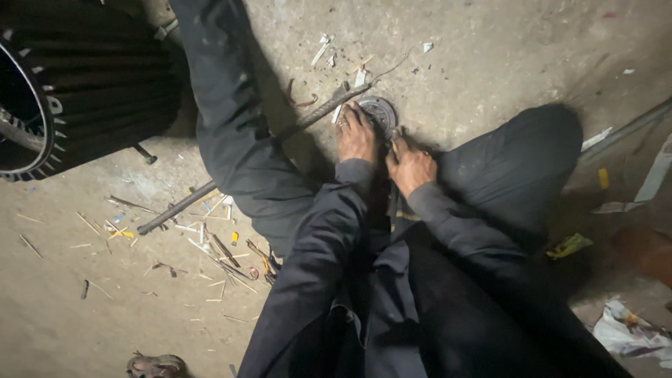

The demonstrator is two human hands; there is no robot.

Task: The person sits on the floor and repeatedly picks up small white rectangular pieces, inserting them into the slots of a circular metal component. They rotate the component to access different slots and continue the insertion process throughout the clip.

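Two hands, left hand (357, 136) and right hand (409, 164), press curled fingers onto a round ridged metal disc (380, 112).

Dim light, rough concrete floor (490, 63), scattered wood splinters (203, 259), crumpled paper (630, 332)

1. One view only: head cam, worn by the person, looking steeply down over own lap & legs to the concrete floor (490, 56).
2. Close range: both forearms fill mid-frame; floor beyond sits near the top edge.
3. No 2nd view, so no shared area.
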